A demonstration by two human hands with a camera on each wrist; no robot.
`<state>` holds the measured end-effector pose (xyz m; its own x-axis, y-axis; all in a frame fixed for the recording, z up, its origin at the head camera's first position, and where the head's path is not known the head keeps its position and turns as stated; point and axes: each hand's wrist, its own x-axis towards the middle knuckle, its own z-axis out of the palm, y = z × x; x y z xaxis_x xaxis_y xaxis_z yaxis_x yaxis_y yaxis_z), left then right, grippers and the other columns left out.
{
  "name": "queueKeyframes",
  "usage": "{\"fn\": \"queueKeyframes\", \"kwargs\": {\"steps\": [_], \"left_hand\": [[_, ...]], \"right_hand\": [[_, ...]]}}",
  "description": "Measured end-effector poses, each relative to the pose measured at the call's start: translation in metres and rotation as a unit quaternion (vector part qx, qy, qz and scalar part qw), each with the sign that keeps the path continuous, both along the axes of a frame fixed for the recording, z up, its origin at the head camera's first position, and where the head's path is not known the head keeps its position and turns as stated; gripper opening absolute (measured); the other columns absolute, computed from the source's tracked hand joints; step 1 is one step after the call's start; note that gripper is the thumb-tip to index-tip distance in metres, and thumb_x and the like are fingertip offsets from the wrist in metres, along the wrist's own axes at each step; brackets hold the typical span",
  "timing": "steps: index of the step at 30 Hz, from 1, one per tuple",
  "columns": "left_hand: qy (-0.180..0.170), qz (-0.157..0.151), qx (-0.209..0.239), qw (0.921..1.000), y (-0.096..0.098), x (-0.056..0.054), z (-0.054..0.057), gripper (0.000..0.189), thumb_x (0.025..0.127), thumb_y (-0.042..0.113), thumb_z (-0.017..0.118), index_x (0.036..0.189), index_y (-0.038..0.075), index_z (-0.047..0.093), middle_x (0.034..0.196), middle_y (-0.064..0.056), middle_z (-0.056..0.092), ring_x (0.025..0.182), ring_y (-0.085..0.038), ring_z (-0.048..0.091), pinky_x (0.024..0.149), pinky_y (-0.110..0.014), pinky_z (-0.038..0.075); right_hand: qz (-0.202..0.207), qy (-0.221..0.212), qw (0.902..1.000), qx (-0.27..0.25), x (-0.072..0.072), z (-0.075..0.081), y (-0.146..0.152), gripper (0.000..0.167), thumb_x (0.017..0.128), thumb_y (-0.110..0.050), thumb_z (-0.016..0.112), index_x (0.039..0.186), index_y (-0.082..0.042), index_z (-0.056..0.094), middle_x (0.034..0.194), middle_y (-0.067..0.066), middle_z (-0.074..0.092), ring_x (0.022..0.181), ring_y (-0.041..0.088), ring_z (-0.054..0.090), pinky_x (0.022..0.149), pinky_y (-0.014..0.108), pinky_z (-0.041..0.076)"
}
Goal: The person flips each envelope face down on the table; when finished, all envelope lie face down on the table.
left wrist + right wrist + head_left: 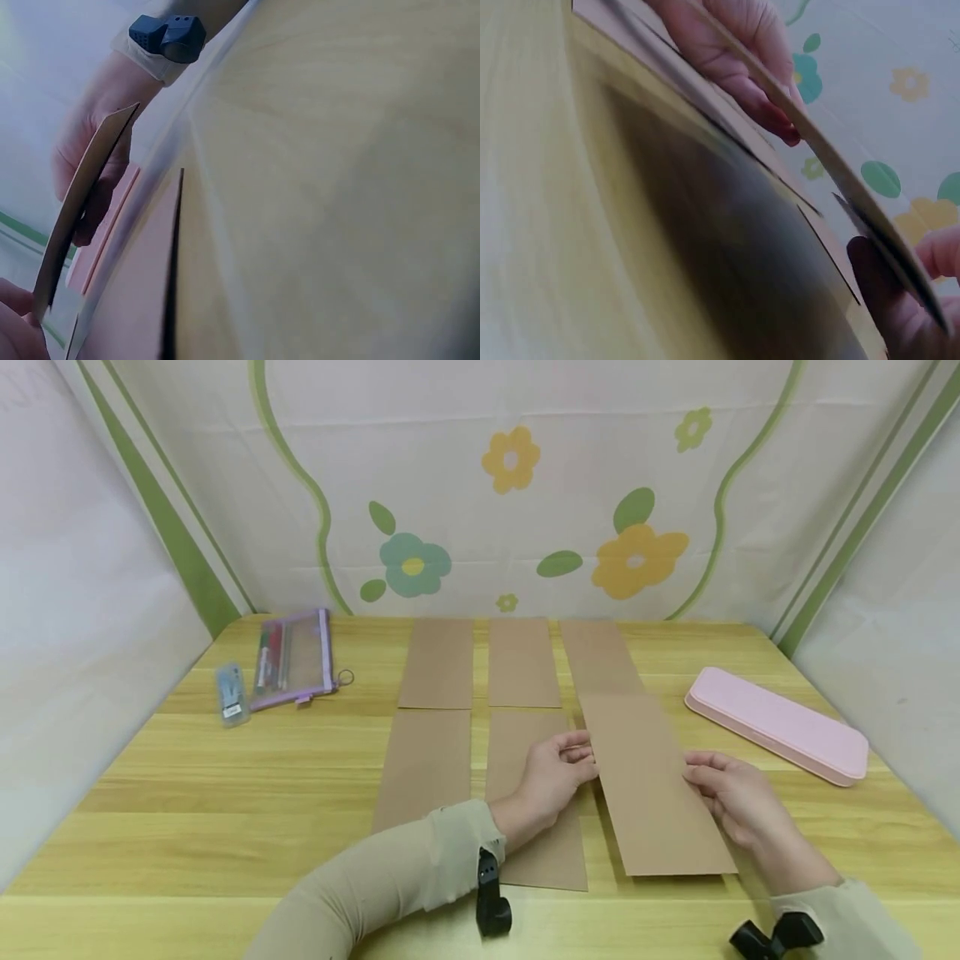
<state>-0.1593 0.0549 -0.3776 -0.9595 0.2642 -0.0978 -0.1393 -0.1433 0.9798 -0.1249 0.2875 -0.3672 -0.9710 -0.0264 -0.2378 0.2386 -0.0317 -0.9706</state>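
Note:
A brown cardboard sheet (660,793) is held up off the table, with its shadow beneath. My left hand (551,777) pinches its left long edge, and my right hand (738,797) pinches the opposite edge. In the right wrist view the sheet (829,161) appears nearly edge-on, raised over the tabletop. Its far end overlaps the back right sheet (600,652) in the head view. Left of it lie a front middle sheet (540,852), partly behind my left hand, and a front left sheet (423,768), partly covered by my sleeve.
Two more sheets lie at the back, one left (438,664) and one middle (523,664). A pink case (776,722) rests at the right. On the left are a purple-edged zip pouch (307,652) with pens and a small clear box (232,695). A flowered curtain (465,468) hangs behind the table.

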Motion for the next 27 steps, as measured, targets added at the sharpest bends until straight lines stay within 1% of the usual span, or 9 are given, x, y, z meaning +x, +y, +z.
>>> {"fn": "queueKeyframes", "kwargs": {"steps": [2,3,7,9,11,15,21,24,27], "left_hand": [[-0.006,-0.012,-0.019,0.9997,0.0,0.001,-0.001,0.045,0.078,-0.013,0.063,0.122,-0.003,0.056,0.102,-0.012,0.064,0.097,-0.016,0.061,0.08,-0.023,0.053],[-0.008,-0.02,-0.03,0.9993,0.0,0.001,-0.001,0.047,0.078,-0.012,0.063,0.123,-0.003,0.055,0.102,-0.012,0.064,0.097,-0.016,0.062,0.08,-0.023,0.053],[-0.015,-0.052,-0.064,0.9964,0.001,0.002,-0.001,0.052,0.077,-0.01,0.064,0.127,-0.004,0.051,0.107,-0.013,0.063,0.102,-0.019,0.061,0.082,-0.024,0.052],[-0.018,-0.061,-0.08,0.9948,0.002,0.003,0.001,0.052,0.078,-0.009,0.064,0.128,-0.005,0.05,0.107,-0.013,0.063,0.103,-0.019,0.06,0.083,-0.024,0.052],[-0.027,-0.065,-0.086,0.9938,0.003,0.004,0.002,0.05,0.079,-0.008,0.063,0.128,-0.005,0.05,0.108,-0.013,0.063,0.103,-0.019,0.059,0.083,-0.024,0.052],[-0.038,-0.063,-0.092,0.9931,0.004,0.006,0.005,0.048,0.081,-0.008,0.061,0.127,-0.005,0.051,0.109,-0.012,0.063,0.105,-0.018,0.059,0.085,-0.026,0.051],[-0.045,-0.071,-0.103,0.9912,0.008,0.008,0.01,0.049,0.08,-0.007,0.06,0.128,-0.005,0.05,0.115,-0.013,0.06,0.111,-0.021,0.055,0.095,-0.031,0.046],[-0.051,-0.069,-0.108,0.9905,0.01,0.009,0.01,0.049,0.08,-0.006,0.06,0.129,-0.005,0.05,0.118,-0.014,0.058,0.116,-0.023,0.052,0.099,-0.034,0.042],[-0.058,-0.068,-0.107,0.9902,0.011,0.01,0.01,0.05,0.081,-0.005,0.059,0.13,-0.004,0.049,0.123,-0.014,0.056,0.12,-0.025,0.049,0.102,-0.036,0.04]], "right_hand": [[0.012,-0.009,0.9981,0.06,0.0,-0.001,0.001,0.011,0.091,-0.005,0.053,0.099,-0.01,0.059,0.084,-0.008,0.063,0.076,0.005,0.062,0.065,0.023,0.055],[0.015,-0.014,0.9958,0.089,0.0,-0.001,0.001,0.013,0.091,-0.006,0.054,0.103,-0.006,0.058,0.084,-0.009,0.063,0.076,0.005,0.062,0.065,0.023,0.055],[0.022,-0.03,0.9825,0.183,0.0,-0.001,0.002,0.033,0.09,-0.012,0.057,0.116,0.008,0.051,0.083,-0.013,0.061,0.074,0.002,0.059,0.064,0.023,0.053],[0.02,-0.028,0.9744,0.222,0.0,0.001,0.002,0.04,0.089,-0.014,0.059,0.119,0.01,0.049,0.081,-0.013,0.06,0.072,0.002,0.057,0.061,0.022,0.051],[0.024,-0.015,0.9657,0.258,0.0,0.002,0.002,0.043,0.088,-0.015,0.06,0.119,0.013,0.048,0.08,-0.012,0.06,0.069,0.003,0.054,0.057,0.023,0.048],[0.033,0.013,0.9445,0.327,0.0,0.004,0.001,0.044,0.086,-0.015,0.062,0.115,0.015,0.05,0.078,-0.005,0.059,0.064,0.004,0.051,0.054,0.022,0.045],[0.046,0.027,0.908,0.415,0.001,0.01,-0.001,0.044,0.085,-0.02,0.064,0.113,0.012,0.053,0.084,0.007,0.06,0.07,0.011,0.051,0.056,0.023,0.045],[0.054,0.033,0.8892,0.453,0.001,0.011,-0.002,0.047,0.084,-0.024,0.065,0.114,0.011,0.054,0.084,0.008,0.06,0.07,0.014,0.051,0.057,0.025,0.045],[0.059,0.041,0.8748,0.479,0.001,0.011,-0.002,0.048,0.084,-0.027,0.065,0.114,0.009,0.054,0.083,0.007,0.059,0.069,0.015,0.051,0.057,0.027,0.044]]}}
